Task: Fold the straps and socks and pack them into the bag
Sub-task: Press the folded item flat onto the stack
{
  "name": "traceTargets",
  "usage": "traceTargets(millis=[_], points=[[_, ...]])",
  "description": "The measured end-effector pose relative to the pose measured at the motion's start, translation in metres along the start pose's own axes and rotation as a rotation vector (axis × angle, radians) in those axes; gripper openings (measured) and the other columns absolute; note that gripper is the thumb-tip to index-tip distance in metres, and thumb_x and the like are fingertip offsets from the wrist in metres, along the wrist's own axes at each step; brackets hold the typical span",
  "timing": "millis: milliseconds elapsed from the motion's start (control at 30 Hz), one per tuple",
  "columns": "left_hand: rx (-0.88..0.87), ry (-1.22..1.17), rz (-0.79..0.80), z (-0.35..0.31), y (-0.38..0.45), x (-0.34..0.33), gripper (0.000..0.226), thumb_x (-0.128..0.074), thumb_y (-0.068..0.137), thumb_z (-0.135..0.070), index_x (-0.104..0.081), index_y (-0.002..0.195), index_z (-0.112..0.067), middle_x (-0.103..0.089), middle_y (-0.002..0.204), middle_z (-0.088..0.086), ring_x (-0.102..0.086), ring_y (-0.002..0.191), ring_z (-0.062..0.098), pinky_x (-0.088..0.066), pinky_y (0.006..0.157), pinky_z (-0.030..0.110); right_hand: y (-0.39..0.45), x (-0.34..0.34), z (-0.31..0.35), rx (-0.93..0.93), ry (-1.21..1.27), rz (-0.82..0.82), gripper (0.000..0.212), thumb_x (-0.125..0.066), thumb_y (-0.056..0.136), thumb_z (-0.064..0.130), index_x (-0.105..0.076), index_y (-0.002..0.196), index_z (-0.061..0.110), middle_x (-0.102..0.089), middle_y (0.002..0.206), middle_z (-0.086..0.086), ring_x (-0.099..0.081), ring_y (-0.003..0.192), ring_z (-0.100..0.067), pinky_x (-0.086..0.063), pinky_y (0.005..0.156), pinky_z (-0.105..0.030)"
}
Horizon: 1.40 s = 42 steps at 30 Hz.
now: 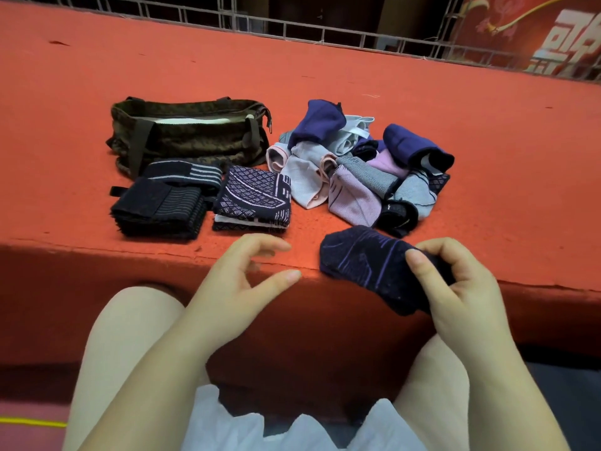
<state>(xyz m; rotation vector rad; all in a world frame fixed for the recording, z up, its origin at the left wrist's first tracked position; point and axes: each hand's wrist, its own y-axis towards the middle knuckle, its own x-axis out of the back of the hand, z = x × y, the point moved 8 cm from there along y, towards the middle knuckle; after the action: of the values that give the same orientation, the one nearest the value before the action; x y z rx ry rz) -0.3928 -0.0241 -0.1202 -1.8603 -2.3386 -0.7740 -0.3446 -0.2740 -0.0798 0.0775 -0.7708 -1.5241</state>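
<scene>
— Pinching one end of a dark sock (367, 265) was the right hand (461, 288), thumb and curled fingers closed round the cloth at the near edge of the red ledge (422, 76). Where was the other hand?

— The left hand (240, 281) hung just left of the sock, not touching it, fingers relaxed and spread, holding nothing. The sock's long axis ran from the right hand's grip up and leftward, so its free end lay nearest the left hand. My guess was that the fold turned on that: the left hand was the one placed to take the loose end and bring it over toward the grip.

— And beyond the hands?

— Just past the sock sat the heap of unfolded socks (357, 167), purple, grey, pink and navy, lying loosely over one another. Left of the heap was a folded patterned stack (252, 198), and left again the folded black straps (162, 206), both stacks close together, with a striped strap (185, 172) behind them against the bag.

— What about the bag itself?

— The camouflage bag (188, 138) stood at the far left behind the straps, mouth open. Something pale showed inside, though I could not tell what it was. None of the folded stacks looked packed yet, so the task seemed well short of done, with the heap still to fold
</scene>
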Motion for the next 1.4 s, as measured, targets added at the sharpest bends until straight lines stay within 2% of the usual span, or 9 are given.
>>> traceTargets(millis=[233, 333, 433, 733, 867, 1000, 1200, 1300, 1400], points=[[-0.218, 0.229, 0.320, -0.049, 0.013, -0.047, 0.070, -0.066, 0.063, -0.064, -0.045, 0.128, -0.048, -0.038, 0.144, -0.025, -0.019, 0.139, -0.010, -0.014, 0.113, 0.011, -0.007, -0.018, 0.030, 0.147, 0.086, 0.185, 0.012, -0.053, 0.080, 0.042, -0.058, 0.076, 0.032, -0.060, 0.078, 0.013, -0.055, 0.073, 0.000, -0.038, 0.067, -0.008], [-0.105, 0.210, 0.462, -0.047, 0.013, -0.060, 0.046, -0.069, 0.059, -0.064, -0.058, 0.095, -0.039, -0.064, 0.098, -0.020, -0.056, 0.101, -0.003, -0.042, 0.101, 0.030, -0.008, -0.021, 0.035, 0.176, 0.072, 0.204, 0.009, -0.053, 0.081, 0.040, -0.058, 0.078, 0.033, -0.060, 0.079, 0.013, -0.055, 0.073, 0.001, -0.038, 0.067, -0.008], [0.031, 0.111, 0.534, -0.035, 0.009, -0.062, 0.045, -0.071, 0.058, -0.060, -0.055, 0.084, -0.027, -0.057, 0.070, -0.013, -0.051, 0.065, 0.003, -0.046, 0.066, 0.030, -0.007, -0.018, 0.031, 0.140, 0.045, 0.170, 0.012, -0.053, 0.079, 0.044, -0.059, 0.076, 0.034, -0.061, 0.080, 0.012, -0.056, 0.075, -0.001, -0.038, 0.067, -0.008], [0.202, -0.279, 0.429, -0.016, 0.003, -0.043, 0.014, -0.067, 0.075, -0.035, -0.067, 0.067, -0.024, -0.059, 0.062, -0.008, -0.051, 0.058, 0.002, -0.041, 0.054, 0.016, -0.005, -0.022, 0.013, 0.063, -0.069, 0.167, 0.015, -0.058, 0.079, 0.050, -0.061, 0.090, 0.040, -0.060, 0.095, 0.020, -0.057, 0.094, 0.002, -0.038, 0.083, -0.011], [0.311, -0.521, 0.368, -0.014, 0.004, -0.045, 0.024, -0.062, 0.077, -0.029, -0.068, 0.084, -0.007, -0.062, 0.072, 0.008, -0.053, 0.060, 0.012, -0.044, 0.054, 0.020, -0.018, -0.043, 0.036, 0.213, 0.054, 0.324, 0.044, -0.061, 0.077, 0.061, -0.063, 0.113, 0.034, -0.058, 0.118, 0.017, -0.053, 0.118, -0.009, -0.036, 0.101, -0.019], [0.323, -0.728, 0.372, -0.014, 0.008, -0.042, 0.048, -0.078, 0.072, -0.037, -0.069, 0.096, 0.004, -0.069, 0.090, 0.016, -0.063, 0.079, 0.021, -0.053, 0.071, 0.026, -0.023, -0.053, 0.047, 0.247, 0.122, 0.292, 0.041, -0.066, 0.077, 0.045, -0.061, 0.116, 0.035, -0.062, 0.114, 0.018, -0.057, 0.114, -0.008, -0.038, 0.097, -0.017], [0.423, -0.459, 0.414, -0.005, 0.004, -0.034, 0.022, -0.076, 0.074, -0.034, -0.069, 0.067, -0.015, -0.062, 0.061, 0.000, -0.053, 0.053, 0.007, -0.043, 0.051, 0.014, -0.020, -0.044, 0.045, 0.191, 0.100, 0.219, 0.013, -0.066, 0.076, 0.038, -0.068, 0.086, 0.030, -0.066, 0.080, 0.031, -0.061, 0.078, 0.011, -0.041, 0.077, -0.005], [0.426, -0.137, 0.345, 0.014, 0.010, -0.016, 0.039, -0.078, 0.066, -0.054, -0.069, 0.075, -0.017, -0.065, 0.067, -0.006, -0.053, 0.063, 0.008, -0.042, 0.060, 0.016, -0.021, -0.045, 0.038, 0.121, 0.020, 0.315, 0.011, -0.070, 0.075, 0.036, -0.064, 0.067, 0.039, -0.066, 0.069, 0.024, -0.061, 0.066, 0.004, -0.040, 0.061, -0.006], [0.296, -0.194, 0.382, -0.002, 0.010, -0.020, 0.034, -0.071, 0.073, -0.051, -0.071, 0.085, -0.019, -0.073, 0.082, -0.004, -0.064, 0.077, 0.006, -0.050, 0.076, 0.020, -0.022, -0.050, 0.034, 0.083, 0.003, 0.364, 0.017, -0.071, 0.081, 0.032, -0.064, 0.068, 0.041, -0.067, 0.070, 0.022, -0.062, 0.068, 0.002, -0.041, 0.062, -0.009]])
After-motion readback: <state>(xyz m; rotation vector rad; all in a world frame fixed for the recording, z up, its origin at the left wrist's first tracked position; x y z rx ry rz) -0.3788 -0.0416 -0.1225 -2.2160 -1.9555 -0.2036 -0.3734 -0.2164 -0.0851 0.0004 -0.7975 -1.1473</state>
